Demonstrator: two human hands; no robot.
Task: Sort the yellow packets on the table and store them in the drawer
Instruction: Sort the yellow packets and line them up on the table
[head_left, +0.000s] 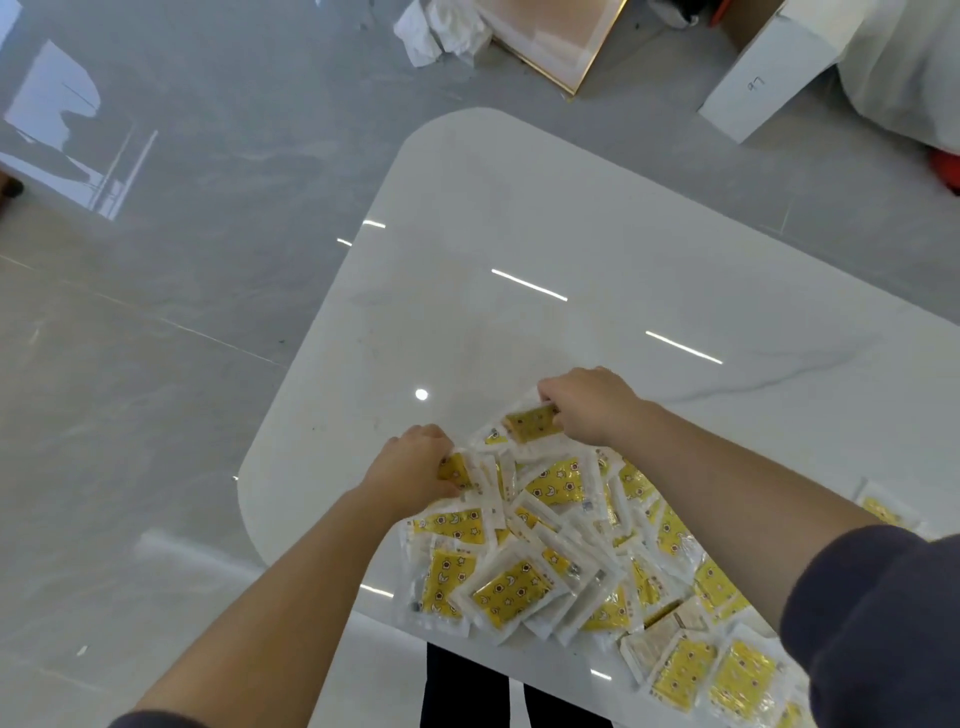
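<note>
A heap of several yellow packets (550, 551) in clear white-edged wrappers lies on the near part of the white table (545, 234). My left hand (415, 462) is at the heap's far left edge, its fingers curled round a packet (454, 470). Farther back, my right hand (592, 402) grips another yellow packet (532, 423) at the heap's far end. A lone packet (883, 512) lies apart at the right. No drawer is in view.
The table's rounded corner and left edge drop to a glossy grey floor (156, 312). On the floor beyond stand a white box (769, 73), a gold-framed panel (550, 36) and crumpled white cloth (441, 26). Dark trousers (467, 686) show below the table's near edge.
</note>
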